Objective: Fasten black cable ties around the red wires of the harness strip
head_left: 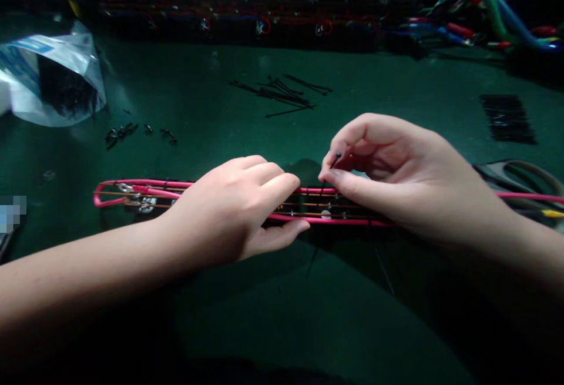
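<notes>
A long narrow wiring assembly [308, 220] with red wires along both sides lies across the green table. My left hand [233, 206] is closed over its middle, with the thumb on the near side and fingers on the far side. Between thumb and index finger, my right hand [396, 167] pinches a thin black cable tie [337, 157]. The tie's head points up, and its tail reaches down toward the assembly's far red wire. Black ties are visible around the red wires in places. My hands cover parts of the assembly.
Loose black cable ties [282, 94] lie beyond my hands, and a neat stack of dark strips [507, 118] sits at the right. Small black clippings [120, 133] and a clear plastic bag [57, 79] are at the left. Scissors [529, 176] rest behind my right wrist. A wired rack [264, 3] spans the back.
</notes>
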`<state>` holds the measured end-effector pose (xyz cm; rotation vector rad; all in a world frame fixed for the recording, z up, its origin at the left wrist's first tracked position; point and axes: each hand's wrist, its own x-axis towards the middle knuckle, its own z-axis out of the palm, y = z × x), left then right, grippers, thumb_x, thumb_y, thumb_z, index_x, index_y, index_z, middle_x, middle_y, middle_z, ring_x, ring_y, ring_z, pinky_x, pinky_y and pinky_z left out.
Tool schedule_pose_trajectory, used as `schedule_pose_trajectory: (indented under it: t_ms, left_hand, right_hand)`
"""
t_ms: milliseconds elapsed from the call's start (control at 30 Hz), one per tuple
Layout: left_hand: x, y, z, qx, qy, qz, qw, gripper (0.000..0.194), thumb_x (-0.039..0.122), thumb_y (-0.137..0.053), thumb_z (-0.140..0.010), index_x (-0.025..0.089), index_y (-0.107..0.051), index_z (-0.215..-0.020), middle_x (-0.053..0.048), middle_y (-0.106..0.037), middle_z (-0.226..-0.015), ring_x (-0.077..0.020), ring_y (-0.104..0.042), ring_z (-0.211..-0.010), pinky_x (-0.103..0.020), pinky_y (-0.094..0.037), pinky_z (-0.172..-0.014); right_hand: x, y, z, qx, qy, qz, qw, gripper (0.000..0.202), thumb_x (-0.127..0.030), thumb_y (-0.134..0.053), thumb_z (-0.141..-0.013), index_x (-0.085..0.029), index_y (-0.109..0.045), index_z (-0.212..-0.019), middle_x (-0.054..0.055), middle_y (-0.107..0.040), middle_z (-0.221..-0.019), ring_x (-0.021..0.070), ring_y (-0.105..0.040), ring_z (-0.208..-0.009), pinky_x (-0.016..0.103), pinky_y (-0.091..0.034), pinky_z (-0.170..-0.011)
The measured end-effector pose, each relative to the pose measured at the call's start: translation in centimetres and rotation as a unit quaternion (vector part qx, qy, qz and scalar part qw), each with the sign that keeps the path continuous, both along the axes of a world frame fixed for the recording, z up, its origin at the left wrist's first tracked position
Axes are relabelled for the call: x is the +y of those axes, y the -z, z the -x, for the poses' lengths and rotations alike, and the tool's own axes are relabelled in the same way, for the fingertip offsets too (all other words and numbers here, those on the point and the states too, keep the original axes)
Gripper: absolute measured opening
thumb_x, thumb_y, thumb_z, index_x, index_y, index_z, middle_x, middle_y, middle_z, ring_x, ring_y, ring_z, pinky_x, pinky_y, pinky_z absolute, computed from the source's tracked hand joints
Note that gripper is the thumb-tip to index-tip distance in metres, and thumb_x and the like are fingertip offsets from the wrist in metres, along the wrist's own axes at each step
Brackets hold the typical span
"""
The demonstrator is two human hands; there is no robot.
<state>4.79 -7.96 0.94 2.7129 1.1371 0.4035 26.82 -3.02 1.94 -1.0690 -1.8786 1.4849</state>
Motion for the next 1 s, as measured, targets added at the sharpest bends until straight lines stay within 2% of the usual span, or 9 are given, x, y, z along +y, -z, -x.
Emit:
schedule_pose_trajectory:
  t_ms: [133,500,667,1000]
  left_hand:
    - [0.05,-0.01,0.03,-0.002,0.001,0.003,1.000,0.032,0.039,-0.054,-0.097,0.010,-0.068,-0.099,-0.013,-0.072,-0.093,-0.0250,-0.066,-0.081,-0.035,-0.051,-0.069]
    - [0.03,-0.01,0.03,-0.004,0.001,0.006,1.000,0.032,0.038,-0.054,-0.097,0.009,-0.068,-0.100,-0.013,-0.071,-0.092,-0.0262,-0.066,-0.081,-0.037,-0.052,-0.068]
    - [0.03,0.01,0.02,-0.003,-0.002,0.005,1.000,0.032,0.038,-0.054,-0.097,0.010,-0.068,-0.099,-0.013,-0.072,-0.092,-0.0259,-0.066,-0.081,-0.036,-0.052,-0.069]
    - [0.00,-0.12,0.08,0.004,0.001,0.002,1.000,0.032,0.038,-0.053,-0.098,0.010,-0.067,-0.100,-0.013,-0.072,-0.095,-0.0251,-0.067,-0.082,-0.035,-0.052,-0.069]
  right_hand:
    - [-0.04,0.08,0.01,0.006,0.000,0.003,1.000,0.023,-0.019,-0.073,-0.080,-0.026,-0.055,-0.094,-0.003,-0.067,-0.079,0.0152,-0.065,-0.071,0.028,-0.052,-0.061]
    - [-0.06,0.15,0.06,0.003,-0.006,-0.002,1.000,0.024,-0.019,-0.072,-0.081,-0.026,-0.055,-0.096,-0.003,-0.068,-0.079,0.0160,-0.066,-0.073,0.028,-0.054,-0.059]
    - [-0.09,-0.03,0.15,0.006,-0.013,0.003,1.000,0.019,-0.019,-0.072,-0.081,-0.026,-0.057,-0.090,-0.003,-0.067,-0.078,0.0164,-0.066,-0.070,0.029,-0.054,-0.060]
    - [-0.05,0.13,-0.01,-0.011,-0.039,-0.034,0.999,0.009,-0.018,-0.069,-0.083,-0.024,-0.062,-0.082,-0.002,-0.067,-0.076,0.0159,-0.065,-0.068,0.030,-0.050,-0.058]
